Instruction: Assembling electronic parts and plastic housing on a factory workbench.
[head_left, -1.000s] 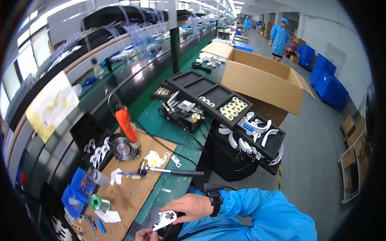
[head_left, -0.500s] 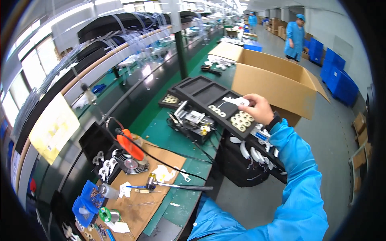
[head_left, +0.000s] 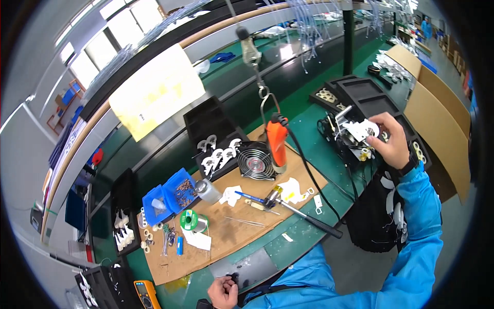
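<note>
Along the near edge of a green bench there's a brown cardboard sheet, pretty stained, with a grey mat right by the edge. Looks like a long workshop: bright windows off past the far left, grey floor beyond the near edge, and a person in blue way down past the right end. Containers all over, honestly. On the sheet's left half sits a blue bin in two parts, one with small brownish bits, the other with a translucent piece. Just behind, toward the far edge, an open black box has white parts in it, and another black box near the left end holds more of them. Over at the right end a black compartment tray has cream rings in some sections, with a big carton beside it. The right hand has a narrow, pinched grip on a white plastic part, right above a black fixture by that tray. The left hand is at the near edge by the mat, fingers curled; can't tell if it's holding anything.
</note>
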Tool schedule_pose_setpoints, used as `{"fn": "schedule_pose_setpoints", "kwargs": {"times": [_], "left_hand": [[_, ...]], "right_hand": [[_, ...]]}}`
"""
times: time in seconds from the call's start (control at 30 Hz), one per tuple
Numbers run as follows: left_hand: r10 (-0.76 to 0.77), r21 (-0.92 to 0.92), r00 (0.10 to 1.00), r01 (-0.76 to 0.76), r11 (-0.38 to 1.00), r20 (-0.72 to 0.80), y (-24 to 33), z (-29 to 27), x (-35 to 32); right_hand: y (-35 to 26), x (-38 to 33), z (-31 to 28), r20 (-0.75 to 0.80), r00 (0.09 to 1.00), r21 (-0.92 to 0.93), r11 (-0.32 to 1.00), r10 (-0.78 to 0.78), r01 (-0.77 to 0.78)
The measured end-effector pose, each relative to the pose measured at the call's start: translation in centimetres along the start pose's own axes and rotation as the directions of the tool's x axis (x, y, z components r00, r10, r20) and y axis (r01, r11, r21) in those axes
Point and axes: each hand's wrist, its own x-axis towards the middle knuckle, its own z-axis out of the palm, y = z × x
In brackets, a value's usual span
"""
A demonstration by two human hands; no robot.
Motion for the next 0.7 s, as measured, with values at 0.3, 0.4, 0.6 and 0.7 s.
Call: {"fn": "schedule_pose_setpoints", "kwargs": {"times": [0.3,0.4,0.6,0.7], "left_hand": [[0.035,-0.056,0.999,-0.034,0.998,0.011,0.0,-1.3,0.0],[0.046,-0.07,0.999,-0.044,0.997,0.024,0.0,-1.9,-0.3],[0.077,-0.25,0.987,-0.039,0.967,0.142,-1.5,-1.4,0.1],[-0.031,-0.424,0.996,0.062,0.904,0.081,-2.0,-1.9,-0.6]], "right_hand": [[-11.7,-2.8,2.7,-0.081,0.975,0.421,0.88,-0.205,0.22],[-18.6,-1.6,7.2,0.035,0.857,0.343,0.812,-0.514,0.473],[-23.2,1.5,15.9,0.17,0.893,0.232,0.898,-0.417,0.375],[-24.2,1.7,15.9,0.179,0.876,0.236,0.884,-0.448,0.404]]}}
